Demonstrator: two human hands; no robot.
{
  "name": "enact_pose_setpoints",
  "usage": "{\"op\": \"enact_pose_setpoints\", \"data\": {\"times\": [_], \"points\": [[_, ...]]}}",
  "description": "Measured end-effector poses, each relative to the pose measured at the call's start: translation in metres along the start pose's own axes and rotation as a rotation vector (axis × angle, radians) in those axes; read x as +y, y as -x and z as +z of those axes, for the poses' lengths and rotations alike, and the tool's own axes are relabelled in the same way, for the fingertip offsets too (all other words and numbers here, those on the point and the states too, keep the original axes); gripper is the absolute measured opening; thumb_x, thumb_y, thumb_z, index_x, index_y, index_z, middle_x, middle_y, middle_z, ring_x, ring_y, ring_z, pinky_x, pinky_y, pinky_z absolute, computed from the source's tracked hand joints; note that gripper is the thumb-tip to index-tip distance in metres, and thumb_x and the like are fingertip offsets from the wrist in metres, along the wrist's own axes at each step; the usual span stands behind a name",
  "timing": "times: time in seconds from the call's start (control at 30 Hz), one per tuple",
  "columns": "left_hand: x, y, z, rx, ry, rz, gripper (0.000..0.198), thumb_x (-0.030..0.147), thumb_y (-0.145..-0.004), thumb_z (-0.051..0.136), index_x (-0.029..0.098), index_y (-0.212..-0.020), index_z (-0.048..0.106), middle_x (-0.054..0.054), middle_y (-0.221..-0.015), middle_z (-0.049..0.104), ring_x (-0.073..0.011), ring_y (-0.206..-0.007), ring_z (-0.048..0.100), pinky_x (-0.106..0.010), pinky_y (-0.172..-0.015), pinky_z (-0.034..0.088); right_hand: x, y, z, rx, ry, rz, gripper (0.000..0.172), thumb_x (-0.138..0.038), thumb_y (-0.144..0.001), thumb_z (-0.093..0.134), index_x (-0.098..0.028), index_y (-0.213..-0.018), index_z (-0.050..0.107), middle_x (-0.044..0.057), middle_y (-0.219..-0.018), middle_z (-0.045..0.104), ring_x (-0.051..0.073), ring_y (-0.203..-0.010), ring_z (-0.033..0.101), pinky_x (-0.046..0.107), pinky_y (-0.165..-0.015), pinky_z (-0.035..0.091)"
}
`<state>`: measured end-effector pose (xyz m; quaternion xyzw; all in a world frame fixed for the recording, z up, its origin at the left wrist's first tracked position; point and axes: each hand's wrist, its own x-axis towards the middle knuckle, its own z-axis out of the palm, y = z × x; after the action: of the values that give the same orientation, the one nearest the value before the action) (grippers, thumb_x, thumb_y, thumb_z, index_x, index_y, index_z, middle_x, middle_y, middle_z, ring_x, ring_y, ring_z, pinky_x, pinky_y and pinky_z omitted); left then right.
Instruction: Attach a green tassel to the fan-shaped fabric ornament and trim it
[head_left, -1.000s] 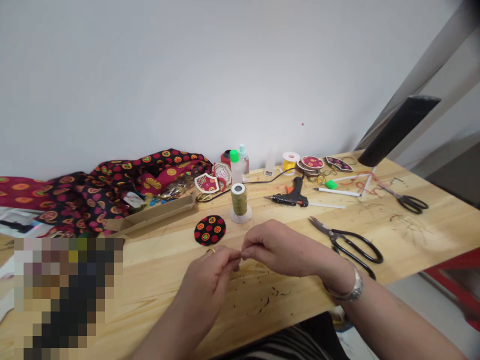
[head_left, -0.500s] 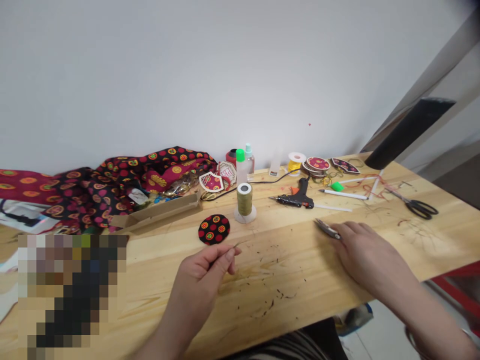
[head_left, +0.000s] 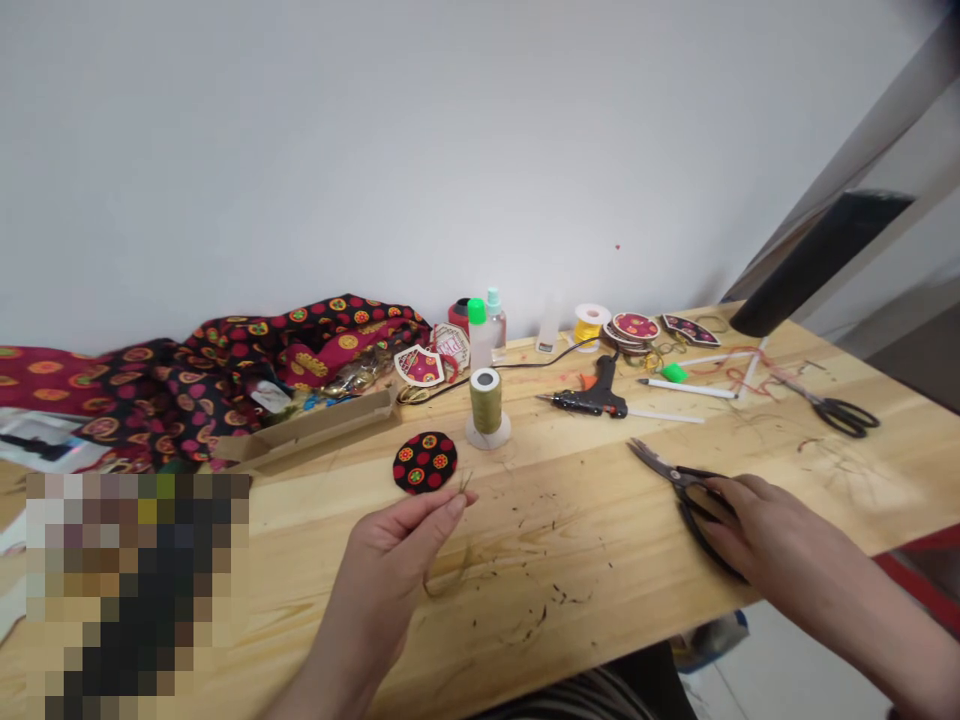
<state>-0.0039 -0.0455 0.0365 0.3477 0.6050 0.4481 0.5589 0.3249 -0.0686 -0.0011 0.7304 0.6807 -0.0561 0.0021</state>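
My left hand [head_left: 409,555] is closed in a pinch on thin thread [head_left: 463,485], whose ends stick up past the fingertips; more strands hang below the hand. Black-handled scissors [head_left: 675,475] lie on the table with their blades pointing away to the left. My right hand [head_left: 769,530] rests loosely over their handles, fingers partly hidden and not wrapped tightly round them. Just beyond my left hand is a round black fabric-covered disc [head_left: 425,462] with red and orange flowers. An olive thread spool [head_left: 486,402] stands upright behind it.
A black glue gun [head_left: 592,398], a white pen [head_left: 690,388] and second scissors [head_left: 840,415] lie farther back and right. Patterned fabric [head_left: 247,340] heaps by a cardboard box [head_left: 315,435] on the left. Thread scraps dot the wooden table [head_left: 600,560].
My right hand has slid back to the right, uncovering the scissors' pivot and handles; the blades stay put. My left hand keeps its pinch, with more thread now showing beneath it.
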Motion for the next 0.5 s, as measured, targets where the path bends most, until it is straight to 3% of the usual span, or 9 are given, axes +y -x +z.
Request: {"op": "enact_pose_setpoints", "data": {"times": [0.13, 0.37, 0.5], "points": [[0.000, 0.000, 0.000, 0.010, -0.018, 0.018, 0.022, 0.035, -0.060, 0.076, 0.019, -0.076, 0.077, 0.007, -0.035, 0.042, -0.0135, -0.059, 0.053, -0.027, -0.079, 0.043, 0.006, 0.000, 0.007, 0.024, 0.030, -0.008, 0.028, -0.031, -0.081, 0.047, -0.012, -0.095, 0.061, 0.014, -0.086, 0.063, 0.029, -0.081, 0.061, 0.040, -0.073, 0.048], [-0.003, 0.000, -0.003, 0.007, -0.107, 0.052, 0.026, 0.038, -0.063, 0.074, 0.019, -0.081, 0.077, 0.004, -0.041, 0.053, -0.0143, -0.054, 0.052, -0.027, -0.063, 0.045, 0.010, -0.005, 0.002, 0.013, -0.059, -0.007, 0.030, -0.023, -0.071, 0.049, -0.011, -0.094, 0.062, 0.014, -0.084, 0.063, 0.027, -0.077, 0.062, 0.038, -0.070, 0.049], [-0.005, 0.001, -0.003, -0.006, -0.130, 0.078, 0.026, 0.039, -0.064, 0.073, 0.019, -0.081, 0.077, 0.004, -0.039, 0.052, -0.0141, -0.052, 0.052, -0.026, -0.060, 0.045, -0.008, 0.004, -0.013, 0.031, -0.289, -0.019, 0.025, -0.030, -0.075, 0.049, -0.016, -0.092, 0.060, 0.012, -0.089, 0.063, 0.025, -0.075, 0.062, 0.035, -0.067, 0.049]]}}
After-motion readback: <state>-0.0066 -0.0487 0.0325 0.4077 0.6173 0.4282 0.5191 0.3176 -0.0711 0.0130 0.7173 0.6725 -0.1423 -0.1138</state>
